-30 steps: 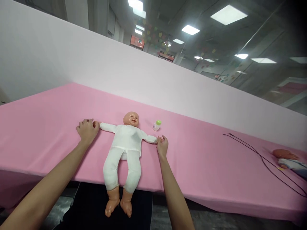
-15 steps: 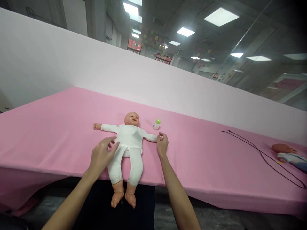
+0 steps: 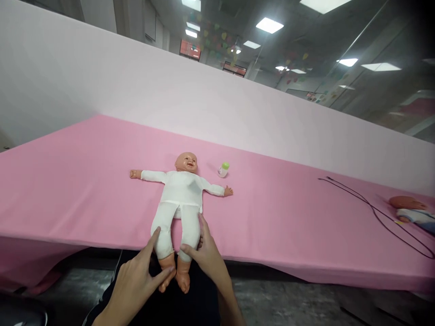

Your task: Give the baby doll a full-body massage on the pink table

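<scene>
A baby doll (image 3: 182, 188) in white clothes lies face up on the pink cloth, arms spread, its bare feet hanging past the front edge. My left hand (image 3: 137, 276) is at the doll's leg on the left, thumb and fingers spread wide around the lower leg and foot. Around the other leg, near the knee, my right hand (image 3: 205, 251) has its thumb on top and its fingers along the outer side. A small bottle (image 3: 223, 170) with a green cap stands beyond the doll's outstretched arm.
The pink-covered table (image 3: 272, 217) runs along a white partition (image 3: 204, 99) with glass above. A black cable (image 3: 374, 210) lies at the right, beside a second doll (image 3: 413, 213). A dark seat (image 3: 27, 312) shows at the lower left.
My right hand has left the doll's hand and come down to its leg. My left hand has moved down from beside the torso to the lower leg. The view has shifted slightly.
</scene>
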Available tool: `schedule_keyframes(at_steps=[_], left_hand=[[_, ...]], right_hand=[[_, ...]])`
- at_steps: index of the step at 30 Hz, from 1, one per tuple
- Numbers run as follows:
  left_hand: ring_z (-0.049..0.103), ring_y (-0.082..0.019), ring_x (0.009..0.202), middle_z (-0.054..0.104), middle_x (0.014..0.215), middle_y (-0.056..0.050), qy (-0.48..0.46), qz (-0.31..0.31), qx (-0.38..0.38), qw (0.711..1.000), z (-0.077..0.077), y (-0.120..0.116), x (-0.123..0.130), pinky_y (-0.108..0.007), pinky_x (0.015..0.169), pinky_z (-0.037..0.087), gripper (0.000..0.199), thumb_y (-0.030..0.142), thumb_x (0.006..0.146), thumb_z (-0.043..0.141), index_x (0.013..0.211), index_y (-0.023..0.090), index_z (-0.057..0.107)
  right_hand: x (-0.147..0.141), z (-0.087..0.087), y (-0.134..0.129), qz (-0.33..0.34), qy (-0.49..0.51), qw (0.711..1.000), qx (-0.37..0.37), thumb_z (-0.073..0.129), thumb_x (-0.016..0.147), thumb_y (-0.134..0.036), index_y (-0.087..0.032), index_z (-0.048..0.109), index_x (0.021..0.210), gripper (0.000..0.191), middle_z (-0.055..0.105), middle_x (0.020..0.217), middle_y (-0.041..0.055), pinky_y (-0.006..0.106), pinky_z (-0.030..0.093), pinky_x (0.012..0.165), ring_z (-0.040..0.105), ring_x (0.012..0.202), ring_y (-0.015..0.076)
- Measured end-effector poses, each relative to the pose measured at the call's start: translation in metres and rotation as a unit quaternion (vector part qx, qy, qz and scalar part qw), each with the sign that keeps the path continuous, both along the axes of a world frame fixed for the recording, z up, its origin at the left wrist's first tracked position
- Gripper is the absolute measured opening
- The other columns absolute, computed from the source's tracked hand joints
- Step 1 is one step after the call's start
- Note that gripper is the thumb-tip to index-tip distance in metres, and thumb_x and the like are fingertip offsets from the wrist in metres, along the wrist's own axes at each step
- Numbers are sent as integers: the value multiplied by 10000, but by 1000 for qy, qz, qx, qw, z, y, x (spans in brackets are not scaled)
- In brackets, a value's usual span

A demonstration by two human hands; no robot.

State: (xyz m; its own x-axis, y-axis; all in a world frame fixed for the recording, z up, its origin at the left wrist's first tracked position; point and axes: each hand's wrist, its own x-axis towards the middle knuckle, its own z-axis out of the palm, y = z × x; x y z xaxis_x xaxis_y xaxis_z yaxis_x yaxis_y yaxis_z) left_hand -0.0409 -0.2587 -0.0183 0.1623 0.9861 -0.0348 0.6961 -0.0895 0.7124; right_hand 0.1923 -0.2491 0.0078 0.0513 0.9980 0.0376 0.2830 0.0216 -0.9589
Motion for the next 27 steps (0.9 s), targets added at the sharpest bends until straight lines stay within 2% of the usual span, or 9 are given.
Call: schedule_keyframes(at_steps=[3,6,9,12,14,18,22,25,27], left_hand=[[765,-261,742,773,1090,-26,-108,-7,-24,994,-5,2,0,-339,633,577,993,489,790,735,1630,392,215],[734,-220,609,745,1157,-45,-168,10,-56,984,-10,0,-6,-315,514,562,1036,441,792,721,1634,400,120],[751,-238,660,732,1166,-55,-143,62,-26,987,-15,-3,-17,-336,570,605,1058,463,767,740,1634,398,137],[764,-270,803,722,1181,-51,-105,113,40,987,-18,-5,-27,-356,641,627,986,486,774,718,1624,404,226],[754,-267,817,719,1186,-44,-91,120,68,986,-20,-7,-31,-351,633,622,905,522,799,694,1604,409,296],[735,-256,724,749,1130,-51,-100,97,64,988,-26,-11,-33,-345,579,598,868,565,805,698,1585,363,374],[739,-259,719,771,1103,-40,-83,54,41,994,-32,-18,-26,-349,624,603,983,513,749,777,1611,370,326],[718,-239,646,780,997,-19,-102,3,18,995,-35,-20,-22,-321,585,586,1006,430,796,736,1653,369,211],[740,-246,722,773,1078,-40,-116,-22,29,993,-33,-19,-22,-319,639,601,915,385,836,677,1646,372,252]], right_hand=[[1,-1,-5,-28,-14,999,-8,775,814,-433,-324,303,1610,931,616,1405,94,442,554,1004,608,1281,293],[12,1,-10,-72,-28,996,-35,735,844,-422,-287,293,1611,895,684,1224,95,434,600,899,695,1077,282],[20,4,-14,-108,-37,992,-57,732,845,-419,-250,349,1577,843,693,1119,84,402,615,841,714,942,258],[21,6,-16,-133,-38,988,-63,728,844,-447,-254,418,1528,776,693,1129,88,410,611,851,712,957,268],[18,7,-20,-147,-58,986,-56,744,826,-469,-269,484,1481,733,697,1149,96,431,600,864,703,978,287],[8,7,-39,-115,-129,982,-82,803,765,-458,-330,550,1442,734,717,1151,76,451,577,844,690,916,298],[-1,-4,-57,-57,-139,979,-141,772,783,-415,-365,263,1630,990,730,968,30,422,567,716,691,762,279],[-5,-17,-62,-39,-113,984,-132,685,842,-390,-323,178,1660,964,699,844,10,386,553,665,688,706,260],[-6,-23,-62,-30,-108,986,-127,656,865,-380,-294,184,1663,931,677,796,-4,362,544,655,678,675,237]])
